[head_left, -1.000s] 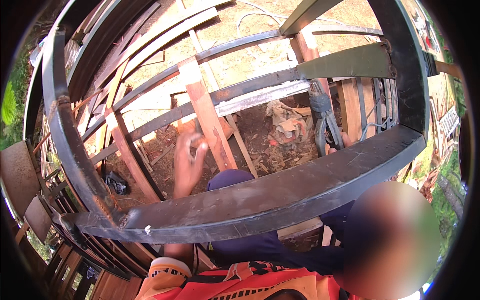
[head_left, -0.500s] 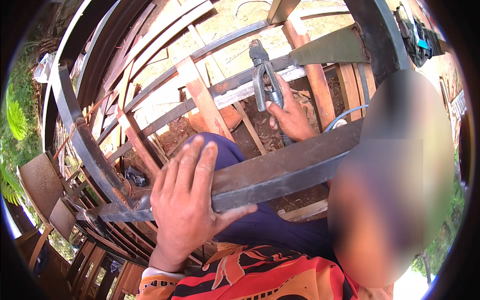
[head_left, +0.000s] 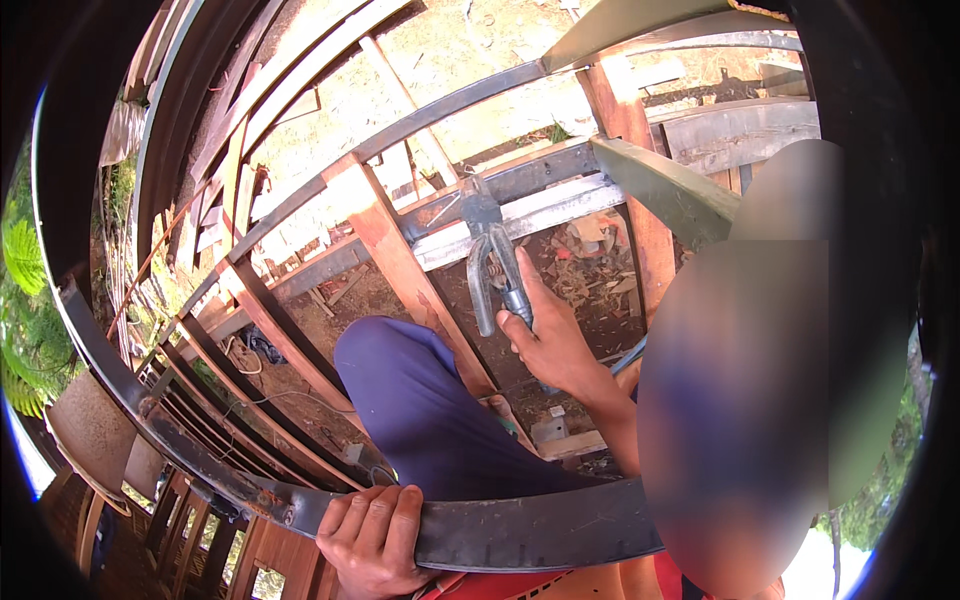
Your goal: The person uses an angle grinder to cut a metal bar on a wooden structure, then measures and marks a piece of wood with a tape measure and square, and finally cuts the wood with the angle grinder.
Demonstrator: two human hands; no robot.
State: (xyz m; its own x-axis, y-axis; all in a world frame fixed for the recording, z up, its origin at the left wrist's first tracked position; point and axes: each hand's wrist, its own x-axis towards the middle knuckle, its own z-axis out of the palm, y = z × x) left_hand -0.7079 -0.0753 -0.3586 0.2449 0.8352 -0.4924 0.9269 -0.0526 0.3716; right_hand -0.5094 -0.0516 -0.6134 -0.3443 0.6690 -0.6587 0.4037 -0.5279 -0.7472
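My left hand [head_left: 375, 540] is closed over a dark metal beam [head_left: 530, 527] that crosses the lower part of the view, fingers wrapped over its upper edge. Further off, my right hand [head_left: 555, 340] grips a grey welding electrode holder [head_left: 492, 265] by its handle, index finger stretched along it. The holder's dark jaw end points away from me, over a steel rail and a pale metal strip [head_left: 560, 208]. Near the jaws a thin light rod shows; whether it is clamped there I cannot tell. My bent knee [head_left: 400, 390] in blue trousers is between the hands.
Wooden slats [head_left: 385, 240] cross curved steel rails [head_left: 450, 100] around me. A green metal plate [head_left: 665, 190] stands to the right of the holder. Wood scraps litter the ground below. At the lower left is a rusty curved sheet [head_left: 90, 430]. A blurred patch hides the right side.
My left hand has gone from lying spread on the beam to gripping it. The beam sits lower in view. My right hand and the electrode holder have shifted slightly left and down in the picture.
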